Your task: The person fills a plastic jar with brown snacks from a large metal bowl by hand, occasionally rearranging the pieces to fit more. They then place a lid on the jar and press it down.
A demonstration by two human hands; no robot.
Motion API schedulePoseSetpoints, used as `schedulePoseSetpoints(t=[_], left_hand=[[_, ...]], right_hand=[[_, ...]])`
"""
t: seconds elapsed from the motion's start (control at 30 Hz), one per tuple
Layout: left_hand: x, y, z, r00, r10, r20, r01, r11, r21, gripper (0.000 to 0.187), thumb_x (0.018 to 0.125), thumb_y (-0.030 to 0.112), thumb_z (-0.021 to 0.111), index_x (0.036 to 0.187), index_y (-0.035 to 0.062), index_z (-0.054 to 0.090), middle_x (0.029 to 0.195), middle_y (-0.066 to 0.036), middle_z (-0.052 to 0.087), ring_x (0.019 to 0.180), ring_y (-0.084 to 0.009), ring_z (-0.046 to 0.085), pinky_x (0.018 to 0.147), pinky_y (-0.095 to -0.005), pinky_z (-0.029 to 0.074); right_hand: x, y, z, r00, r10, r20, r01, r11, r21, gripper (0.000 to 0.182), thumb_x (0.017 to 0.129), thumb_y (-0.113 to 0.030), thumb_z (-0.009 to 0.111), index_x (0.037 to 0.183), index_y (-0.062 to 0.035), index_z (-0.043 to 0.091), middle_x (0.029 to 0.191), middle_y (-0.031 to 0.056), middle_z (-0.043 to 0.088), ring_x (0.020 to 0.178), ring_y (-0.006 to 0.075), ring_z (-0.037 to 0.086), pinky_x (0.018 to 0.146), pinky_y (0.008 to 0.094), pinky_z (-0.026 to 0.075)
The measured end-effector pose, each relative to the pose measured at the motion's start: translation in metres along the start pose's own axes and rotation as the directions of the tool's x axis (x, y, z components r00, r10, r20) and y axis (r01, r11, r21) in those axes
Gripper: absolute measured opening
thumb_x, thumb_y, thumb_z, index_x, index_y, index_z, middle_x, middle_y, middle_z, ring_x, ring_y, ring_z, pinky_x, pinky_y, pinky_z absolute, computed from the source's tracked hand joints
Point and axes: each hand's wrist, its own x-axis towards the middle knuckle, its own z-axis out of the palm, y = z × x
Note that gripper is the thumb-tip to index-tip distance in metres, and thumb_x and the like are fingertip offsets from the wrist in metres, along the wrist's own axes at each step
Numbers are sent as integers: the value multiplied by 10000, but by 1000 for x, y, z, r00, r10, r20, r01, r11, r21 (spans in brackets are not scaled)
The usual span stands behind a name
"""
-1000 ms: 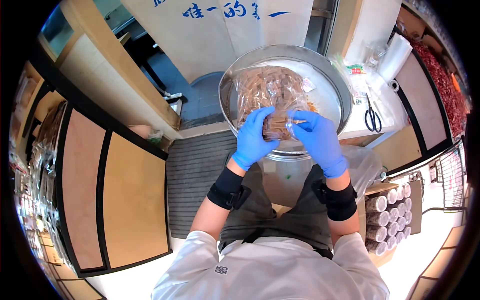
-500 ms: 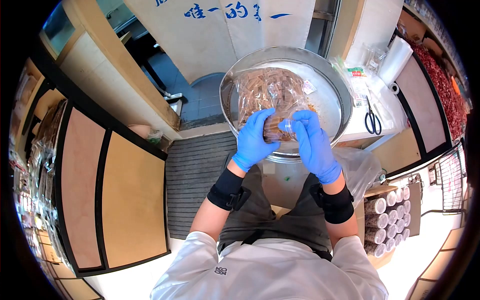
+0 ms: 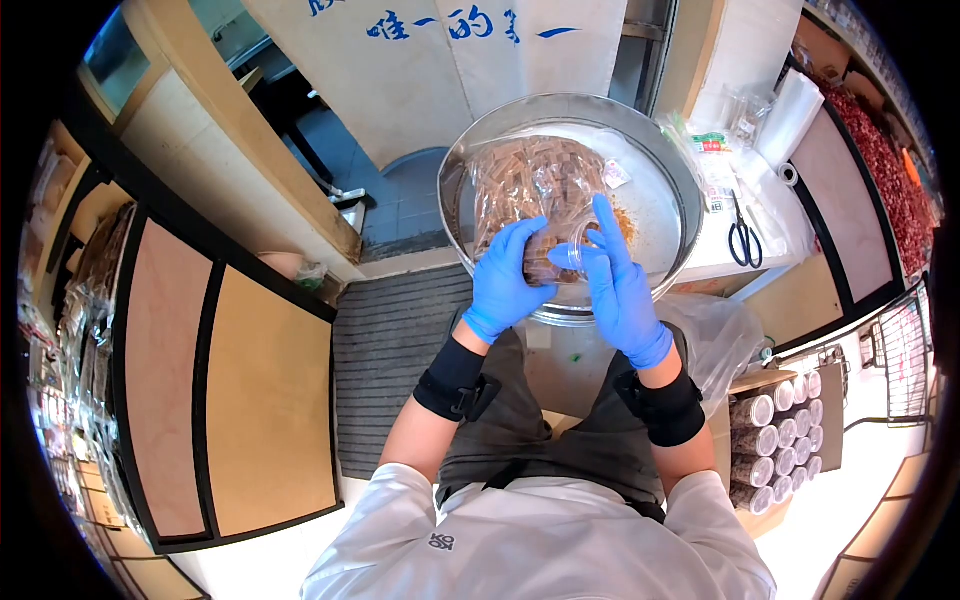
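My left hand [image 3: 507,278], in a blue glove, is wrapped around a clear plastic jar [image 3: 542,262] holding brown flat pieces. The jar lies tilted on its side, its mouth toward the right. My right hand [image 3: 630,300], also blue-gloved, is at that mouth with its fingers apart. One finger points up and away, while a blue fingertip shows through the clear plastic at the rim. Just beyond the jar, a large clear bag [image 3: 540,180] of brown strips rests in a round metal pan [image 3: 690,190]. Small orange-brown bits are scattered on the pan's floor.
Black-handled scissors [image 3: 744,240] lie on the white side table [image 3: 690,272], near a white plastic roll [image 3: 790,122] and some packets. A cardboard box [image 3: 765,520] of several filled jars stands at lower right. Cabinet doors [image 3: 265,400] stand at left, beside a grey ribbed mat [image 3: 395,370].
My right hand's fingers have spread, and one now points upward away from the jar's mouth. My left hand keeps its hold on the jar in nearly the same place.
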Motion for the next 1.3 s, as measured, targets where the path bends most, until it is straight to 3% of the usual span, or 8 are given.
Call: schedulePoseSetpoints(t=[0.07, 0.2, 0.37, 0.67, 0.8, 0.87, 1.07, 1.3], left_hand=[[0, 3, 0, 999, -35, 10, 35, 999, -17, 767, 602, 131, 793, 1319, 113, 525, 1195, -120, 600, 1088, -337, 606, 919, -403, 507], [-1, 0, 1, 1000, -25, 1, 25, 1000, -15, 772, 600, 124, 793, 1323, 110, 522, 1201, -116, 599, 1089, -328, 608, 923, -398, 507], [-1, -3, 2, 1000, -13, 12, 13, 1000, -8, 783, 604, 143, 817, 1324, 110, 512, 1214, -111, 597, 1100, -322, 609, 937, -392, 506], [0, -1, 3, 999, 19, -51, -19, 1000, 8, 754, 607, 148, 803, 1307, 132, 524, 1173, -130, 611, 1050, -349, 620, 884, -416, 529], [0, -4, 4, 1000, -2, 11, 2, 1000, 13, 773, 637, 220, 862, 1314, 110, 506, 1226, -110, 592, 1118, -325, 602, 937, -399, 508], [0, -1, 3, 1000, 8, -21, -8, 1000, 17, 753, 613, 163, 806, 1313, 139, 529, 1187, -130, 605, 1056, -343, 621, 889, -412, 530], [0, -4, 4, 1000, 10, -27, -9, 1000, 17, 767, 606, 170, 810, 1321, 148, 534, 1215, -126, 596, 1096, -338, 608, 913, -412, 525], [1, -9, 4, 999, 31, 34, -31, 999, 5, 795, 599, 162, 809, 1341, 151, 524, 1273, -120, 567, 1165, -338, 574, 971, -419, 501]], right_hand=[[1, 8, 0, 985, -142, -97, 127, 981, -145, 548, 1043, -265, 422, 1507, -2, 296, 1110, 153, 697, 1065, 321, 633, 944, 409, 479], [0, -3, 0, 996, -25, -87, 13, 990, -139, 512, 1044, -260, 419, 1477, 6, 355, 1117, 160, 681, 1061, 322, 619, 961, 408, 464], [6, -4, -8, 970, -231, 76, 243, 941, -237, 505, 1027, -246, 444, 1453, 19, 389, 1033, 162, 665, 1001, 345, 610, 918, 401, 470], [4, -7, 4, 962, -269, 33, 266, 910, -317, 522, 1014, -244, 462, 1460, 11, 369, 1117, 166, 646, 1038, 356, 594, 950, 429, 461], [4, -1, -2, 959, -255, 120, 281, 897, -342, 554, 1008, -251, 480, 1476, 13, 343, 1147, 181, 635, 1057, 370, 589, 974, 450, 442], [2, -2, 1, 995, -102, -2, 101, 989, -111, 606, 991, -248, 517, 1496, 12, 307, 1146, 194, 635, 1056, 383, 584, 997, 457, 421], [6, -10, 2, 981, -177, 83, 195, 917, -347, 696, 962, -256, 573, 1522, 9, 255, 1149, 206, 630, 1100, 378, 570, 987, 450, 429], [12, -11, -16, 964, -117, 238, 186, 938, -291, 793, 931, -289, 629, 1545, -18, 207, 1239, 189, 599, 1133, 379, 546, 1006, 452, 416]])
